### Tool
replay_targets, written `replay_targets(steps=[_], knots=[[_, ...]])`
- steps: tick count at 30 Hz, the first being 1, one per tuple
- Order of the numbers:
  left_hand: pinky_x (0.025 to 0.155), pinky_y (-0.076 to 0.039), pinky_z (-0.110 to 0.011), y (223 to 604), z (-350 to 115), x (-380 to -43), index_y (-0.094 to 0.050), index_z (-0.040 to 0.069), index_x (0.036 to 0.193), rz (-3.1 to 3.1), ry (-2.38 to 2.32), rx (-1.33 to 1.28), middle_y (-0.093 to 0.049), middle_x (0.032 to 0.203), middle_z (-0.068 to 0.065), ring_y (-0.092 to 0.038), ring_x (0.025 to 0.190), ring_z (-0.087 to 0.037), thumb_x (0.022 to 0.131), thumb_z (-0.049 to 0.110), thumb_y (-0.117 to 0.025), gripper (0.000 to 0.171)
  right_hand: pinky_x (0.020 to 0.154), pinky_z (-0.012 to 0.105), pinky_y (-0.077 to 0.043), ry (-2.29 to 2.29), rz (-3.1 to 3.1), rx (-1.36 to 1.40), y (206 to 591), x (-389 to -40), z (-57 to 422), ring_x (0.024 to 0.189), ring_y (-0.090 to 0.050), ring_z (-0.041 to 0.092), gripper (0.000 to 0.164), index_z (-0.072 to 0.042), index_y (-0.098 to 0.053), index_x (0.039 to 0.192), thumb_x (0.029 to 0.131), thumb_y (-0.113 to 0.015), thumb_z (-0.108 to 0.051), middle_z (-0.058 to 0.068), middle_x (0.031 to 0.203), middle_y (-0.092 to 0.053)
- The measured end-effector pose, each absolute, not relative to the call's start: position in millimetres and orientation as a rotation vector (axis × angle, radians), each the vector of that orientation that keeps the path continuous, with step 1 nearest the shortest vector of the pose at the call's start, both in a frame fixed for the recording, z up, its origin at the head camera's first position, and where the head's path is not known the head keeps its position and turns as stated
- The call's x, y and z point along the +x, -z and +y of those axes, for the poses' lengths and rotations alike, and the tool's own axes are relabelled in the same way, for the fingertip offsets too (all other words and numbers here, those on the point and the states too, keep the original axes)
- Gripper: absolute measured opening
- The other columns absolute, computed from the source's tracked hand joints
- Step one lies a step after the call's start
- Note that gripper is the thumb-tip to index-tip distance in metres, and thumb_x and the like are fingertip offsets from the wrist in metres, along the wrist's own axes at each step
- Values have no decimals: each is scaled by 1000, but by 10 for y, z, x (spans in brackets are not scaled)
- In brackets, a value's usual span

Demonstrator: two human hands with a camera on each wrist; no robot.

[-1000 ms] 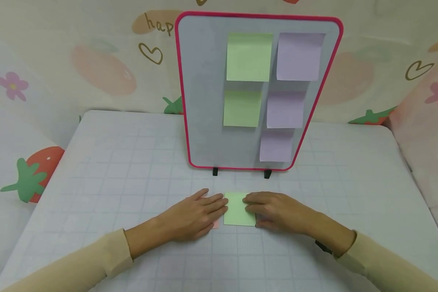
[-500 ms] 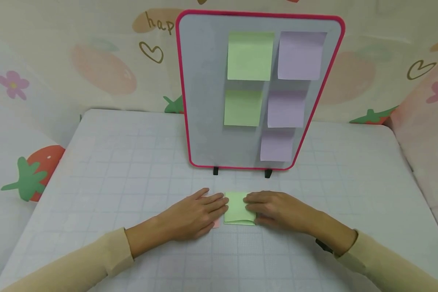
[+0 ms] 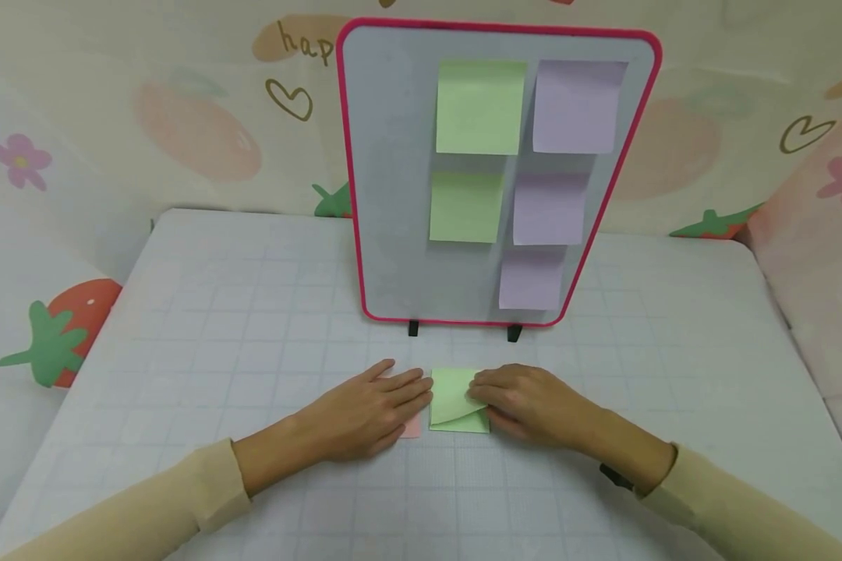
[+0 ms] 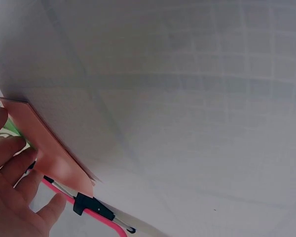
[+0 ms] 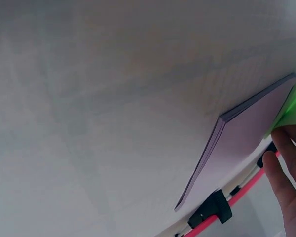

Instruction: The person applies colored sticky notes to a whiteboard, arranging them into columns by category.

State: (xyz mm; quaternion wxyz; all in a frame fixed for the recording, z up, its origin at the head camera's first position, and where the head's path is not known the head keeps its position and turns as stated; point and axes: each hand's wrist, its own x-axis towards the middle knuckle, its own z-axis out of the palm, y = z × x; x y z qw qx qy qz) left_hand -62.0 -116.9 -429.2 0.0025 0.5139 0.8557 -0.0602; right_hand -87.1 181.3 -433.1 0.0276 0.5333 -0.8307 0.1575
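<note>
A green sticky note pad (image 3: 459, 427) lies on the table between the hands. Its top green sticky note (image 3: 452, 393) is peeled up at the near right corner, and the right hand (image 3: 526, 401) pinches that side. The left hand (image 3: 365, 409) lies over a pink sticky note pad (image 3: 412, 428), fingers nearly straight, fingertips right at the green pad's left edge. In the left wrist view the pink pad shows beyond the spread fingers. A purple sticky note pad (image 5: 246, 118) lies beneath the right hand, mostly hidden in the head view.
Behind the hands a red-framed whiteboard (image 3: 393, 195) stands on black feet (image 3: 514, 333). Two green sticky notes (image 3: 480, 109) hang in one column, and purple ones (image 3: 577, 109) in another to the right. The table wears a checked cloth (image 3: 252, 312).
The top green note's near edge has lifted, its right corner now raised and curled toward the back. The left hand has shifted slightly left; the right hand stays close to its place.
</note>
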Motion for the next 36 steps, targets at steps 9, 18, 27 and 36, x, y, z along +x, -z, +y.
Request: replay_targets(steps=[9,18,27,36], knots=[[112,-35,-48,4299,-1203,-597,-51,11,147,2691,159,1625,-49,150,-3,-42,141,-20,101,32,-51,50,87,37,-56,-571,-2596,1592,4289,-883,1808,97,-70,19,22,-4,-73,106,84,-72,-2,4,104,-74],[111,-36,-49,4223,-1235,-597,-53,12,145,2683,112,1668,-52,147,-1,-46,138,-20,101,34,-51,49,77,34,-58,-712,-2677,1491,4302,-915,1810,88,-71,15,20,-2,-72,107,88,-67,1,4,99,-75],[109,-38,-48,4279,-1185,-585,-58,14,139,2674,98,1801,-56,142,0,-46,136,-21,102,31,-48,42,70,28,-57,-883,-2751,1392,4286,-967,1813,77,-65,7,22,1,-72,110,90,-63,3,6,98,-75],[107,-40,-47,4289,-1149,-571,-63,13,132,2689,137,1848,-61,135,-1,-50,132,-21,99,32,-53,39,67,25,-54,-923,-2713,1315,4269,-1006,1801,69,-55,4,20,-1,-72,109,92,-63,2,3,96,-74]])
